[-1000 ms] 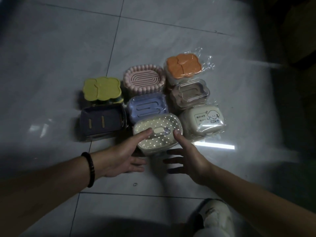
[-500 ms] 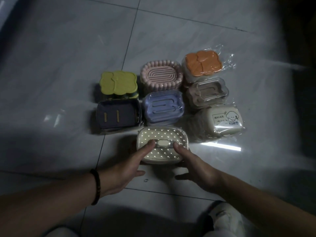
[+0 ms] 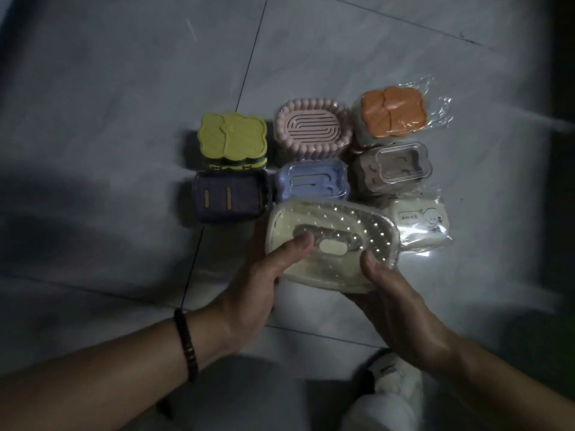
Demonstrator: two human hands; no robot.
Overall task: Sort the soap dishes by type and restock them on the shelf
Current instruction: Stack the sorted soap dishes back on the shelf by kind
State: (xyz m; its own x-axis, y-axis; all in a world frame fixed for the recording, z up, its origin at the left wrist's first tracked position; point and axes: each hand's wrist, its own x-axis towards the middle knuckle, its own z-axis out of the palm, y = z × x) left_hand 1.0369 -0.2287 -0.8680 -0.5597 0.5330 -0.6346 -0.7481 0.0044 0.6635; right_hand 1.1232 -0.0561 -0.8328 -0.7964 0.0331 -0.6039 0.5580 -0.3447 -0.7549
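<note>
The left hand and right hand grip the cream soap dish at its 2 ends, thumbs on its lid, just in front of 7 other dishes on the floor.

Pale grey glossy tile floor, faintly marbled and crossed by thin dark grout lines. The light is dim. A broad shadow lies at left, and the far right edge is nearly black.
</note>
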